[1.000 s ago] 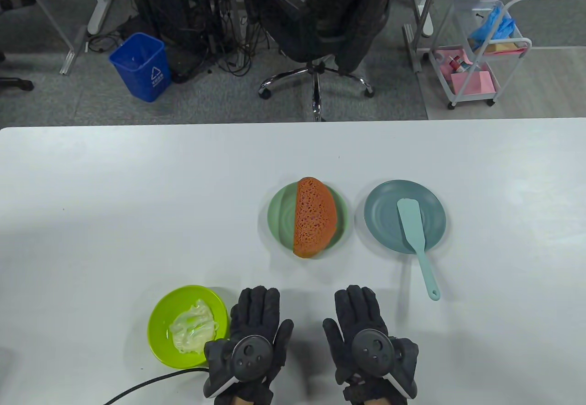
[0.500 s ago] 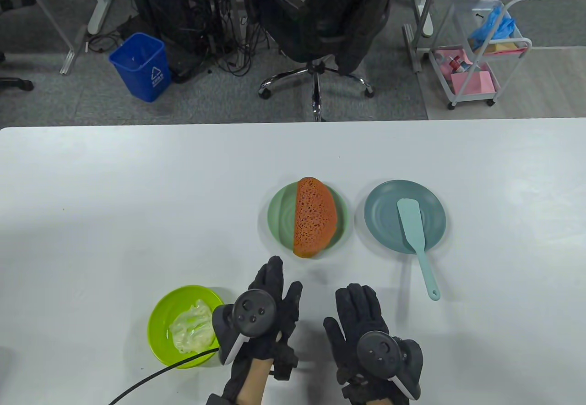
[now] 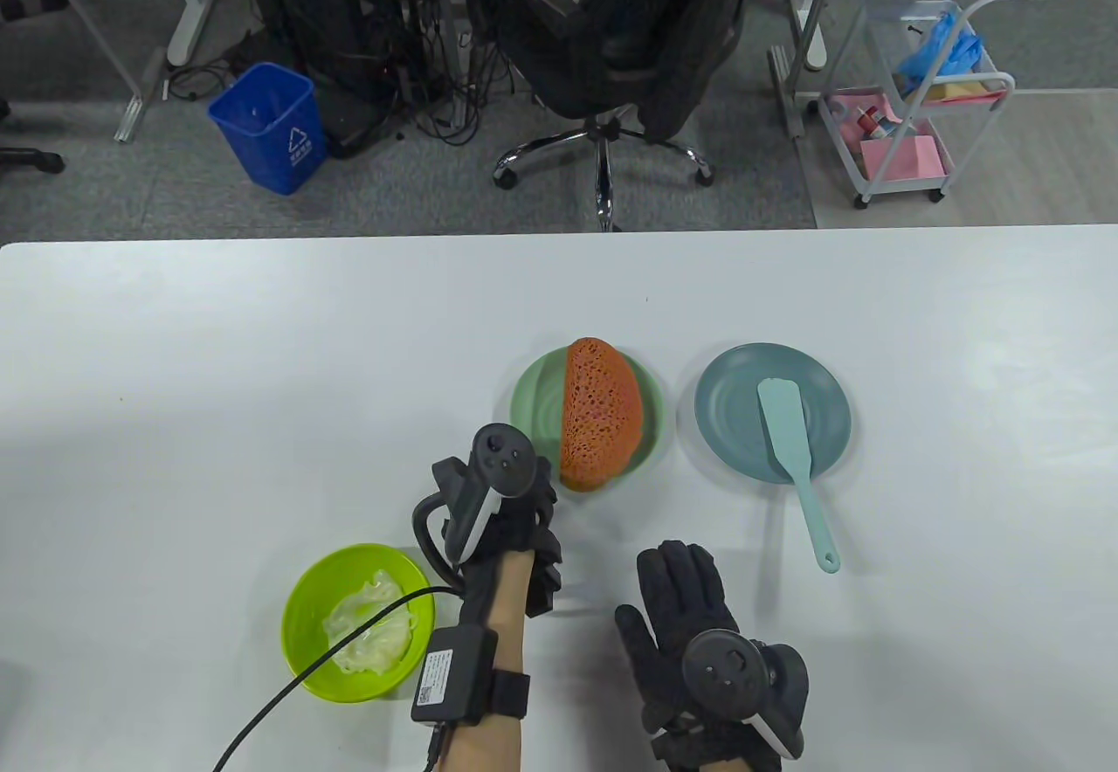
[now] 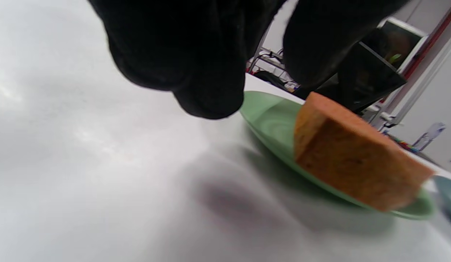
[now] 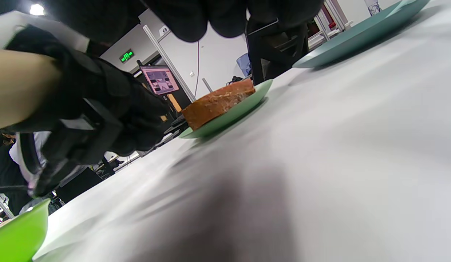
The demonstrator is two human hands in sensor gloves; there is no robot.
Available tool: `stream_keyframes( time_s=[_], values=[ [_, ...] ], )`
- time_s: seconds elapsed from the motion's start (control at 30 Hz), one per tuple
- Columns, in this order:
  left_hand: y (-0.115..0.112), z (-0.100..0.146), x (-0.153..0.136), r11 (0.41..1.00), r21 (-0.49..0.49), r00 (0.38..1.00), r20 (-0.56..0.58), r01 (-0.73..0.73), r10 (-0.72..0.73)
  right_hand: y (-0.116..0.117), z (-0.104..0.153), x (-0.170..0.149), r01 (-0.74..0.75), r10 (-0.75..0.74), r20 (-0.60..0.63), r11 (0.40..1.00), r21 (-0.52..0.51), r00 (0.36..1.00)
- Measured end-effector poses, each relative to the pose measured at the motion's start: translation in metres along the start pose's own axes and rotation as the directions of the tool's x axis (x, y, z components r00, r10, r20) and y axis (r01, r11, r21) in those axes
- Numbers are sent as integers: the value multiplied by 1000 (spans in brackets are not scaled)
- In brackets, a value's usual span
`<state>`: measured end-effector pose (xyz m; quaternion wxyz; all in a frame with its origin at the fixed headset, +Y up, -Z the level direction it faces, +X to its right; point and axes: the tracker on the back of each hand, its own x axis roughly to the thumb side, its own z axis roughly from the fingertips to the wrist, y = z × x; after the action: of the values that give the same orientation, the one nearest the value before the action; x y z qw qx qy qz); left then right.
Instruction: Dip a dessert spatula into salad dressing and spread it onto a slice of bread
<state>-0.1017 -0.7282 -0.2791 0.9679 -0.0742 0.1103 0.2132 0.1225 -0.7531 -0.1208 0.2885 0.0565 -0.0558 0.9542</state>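
The orange-brown bread slice (image 3: 601, 414) lies on a light green plate (image 3: 533, 405). The teal dessert spatula (image 3: 790, 458) lies on a blue-grey plate (image 3: 725, 405), its handle sticking out toward me. A lime bowl (image 3: 306, 615) holds pale salad dressing (image 3: 371, 623). My left hand (image 3: 533, 510) is raised just left of the bread plate's near edge and holds nothing; in the left wrist view its fingers (image 4: 207, 94) hang close to the plate (image 4: 269, 120) and the bread (image 4: 352, 167). My right hand (image 3: 681, 597) rests flat and empty on the table.
A black cable (image 3: 288, 693) runs from my left forearm across the lime bowl's near rim. The white table (image 3: 262, 370) stretches left and back. Beyond it are an office chair (image 3: 611, 30), a blue bin (image 3: 266, 126) and a white cart (image 3: 917, 117).
My left hand has lifted off the table beside the lime bowl and moved forward to the bread plate's near left edge. My right hand has stayed in place.
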Motion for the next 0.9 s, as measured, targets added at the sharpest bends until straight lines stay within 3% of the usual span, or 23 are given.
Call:
stream_keyframes(
  time_s=[0.43, 0.9],
  values=[
    [-19, -30, 7, 995, -13, 994, -62, 94, -95, -9, 3, -4, 53, -54, -11, 997, -61, 998],
    [-25, -49, 2, 998, 27, 992, -113, 62, -59, -11, 3, -5, 72, -74, -20, 994, -82, 997]
  ],
)
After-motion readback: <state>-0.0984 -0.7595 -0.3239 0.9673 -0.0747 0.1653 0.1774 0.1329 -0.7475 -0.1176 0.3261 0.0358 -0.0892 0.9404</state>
